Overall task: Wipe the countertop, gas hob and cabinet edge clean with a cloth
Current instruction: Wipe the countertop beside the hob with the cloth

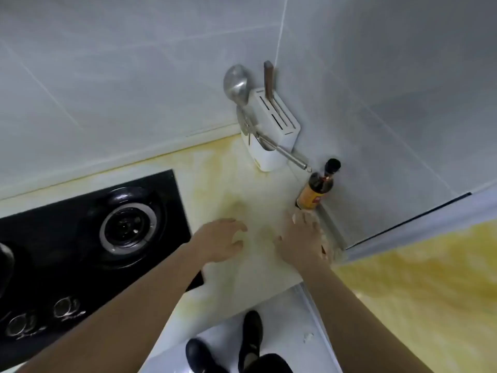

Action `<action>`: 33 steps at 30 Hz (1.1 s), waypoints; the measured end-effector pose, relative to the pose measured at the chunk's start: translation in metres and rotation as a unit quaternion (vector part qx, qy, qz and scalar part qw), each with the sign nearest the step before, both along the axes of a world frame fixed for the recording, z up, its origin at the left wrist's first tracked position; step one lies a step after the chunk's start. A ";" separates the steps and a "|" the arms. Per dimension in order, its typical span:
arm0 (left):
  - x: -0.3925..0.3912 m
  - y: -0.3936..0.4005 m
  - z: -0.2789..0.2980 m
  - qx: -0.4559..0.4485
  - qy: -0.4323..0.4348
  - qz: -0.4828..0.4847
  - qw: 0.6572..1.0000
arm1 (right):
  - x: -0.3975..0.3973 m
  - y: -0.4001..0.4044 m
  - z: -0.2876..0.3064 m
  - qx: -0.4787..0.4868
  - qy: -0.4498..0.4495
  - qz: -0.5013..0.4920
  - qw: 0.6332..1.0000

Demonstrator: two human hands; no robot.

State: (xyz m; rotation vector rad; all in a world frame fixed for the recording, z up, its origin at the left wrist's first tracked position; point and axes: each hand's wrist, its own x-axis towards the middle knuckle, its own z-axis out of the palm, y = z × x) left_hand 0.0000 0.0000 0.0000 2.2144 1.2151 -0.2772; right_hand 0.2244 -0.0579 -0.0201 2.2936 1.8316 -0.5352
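A pale countertop (242,189) with yellow stains runs between the black gas hob (80,238) on the left and the wall corner on the right. My right hand (304,238) lies flat with straight fingers, pressing down near the corner. A bit of pale cloth (328,251) peeks out at its right side, blurred. My left hand (223,239) hovers or rests on the countertop beside the hob's right edge, fingers loosely curled and holding nothing. The white cabinet edge (269,319) runs below the counter's front.
A dark sauce bottle (314,192) stands just beyond my right fingertips against the wall. A white knife block (271,135) with a ladle (236,82) sits in the back corner. The hob has a burner (126,227) and knobs (64,308). My shoes (250,335) show below.
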 end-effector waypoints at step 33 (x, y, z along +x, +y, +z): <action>-0.015 0.018 -0.042 0.063 0.174 0.058 0.981 | 0.021 -0.038 -0.107 0.204 0.156 -0.131 0.958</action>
